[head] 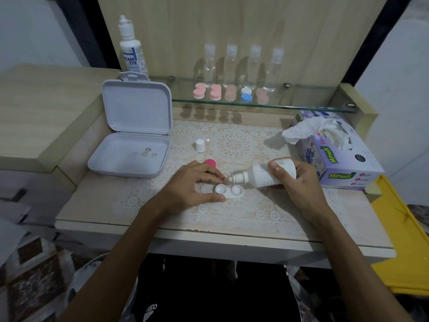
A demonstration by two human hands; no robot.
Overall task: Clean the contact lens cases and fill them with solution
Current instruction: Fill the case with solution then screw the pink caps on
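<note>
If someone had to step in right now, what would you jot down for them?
Left hand: steadies the open white lens case on the lace mat.
Right hand: grips the solution bottle, tipped, nozzle over the case's right well.
Loose: white bottle cap, pink lid behind the left hand.
Done: case opened, bottle uncapped.
Left: fill both wells, screw lids on; whether the shelf cases need doing is unclear.

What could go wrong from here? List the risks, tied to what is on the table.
1. The solution bottle, tilted in the right hand, has its nozzle near the edge of the open lens case; solution may miss the wells and wet the lace mat.
2. The left hand only pinches the case's end, so it could shift.
3. The loose pink lid and white bottle cap could be knocked away.
</note>
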